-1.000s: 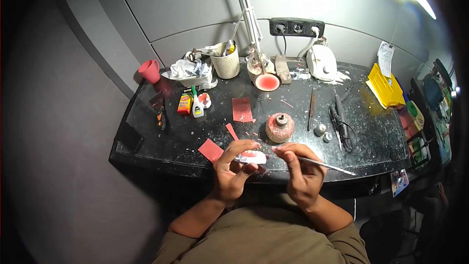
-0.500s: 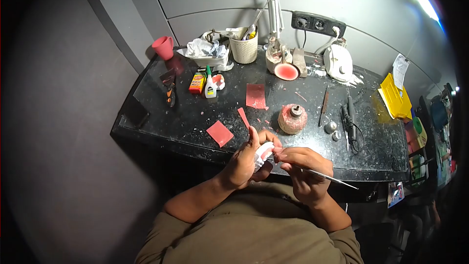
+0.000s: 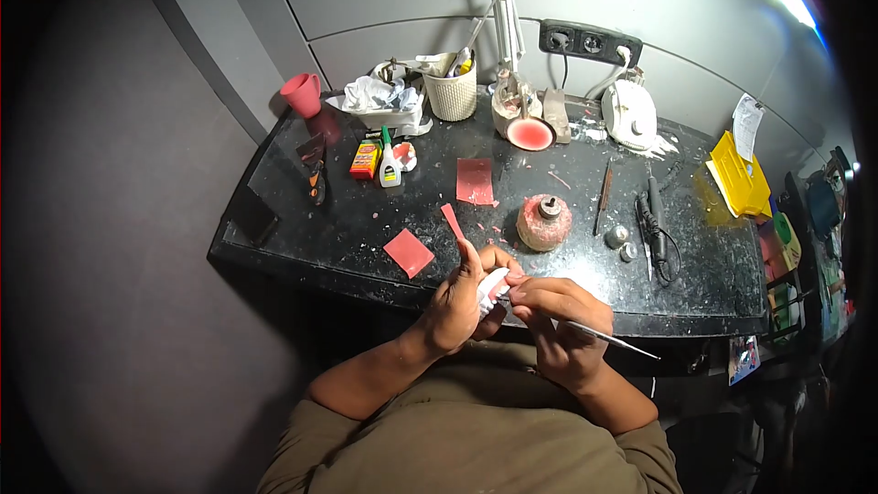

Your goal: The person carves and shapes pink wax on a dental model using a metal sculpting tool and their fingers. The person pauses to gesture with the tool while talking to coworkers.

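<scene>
My left hand is closed round a white dental model with pink wax on it, held at the table's front edge. My right hand grips a thin metal tool; one end sticks out to the right, and the fingertips hide the end at the model. Whether that tip touches the wax cannot be made out. Beyond the hands stands a round burner crusted with pink. Pink wax sheets and a narrow wax strip lie just past my left hand.
On the black table are a pink cup, a glue bottle, a red-yellow box, a white basket, a red dish, a brown-handled tool, a corded tool and a white device.
Since a second ago, my left hand has turned the model to a steeper angle, and my right fingertips have come up against it. The camera view has shifted. Little differs from half a second ago.
</scene>
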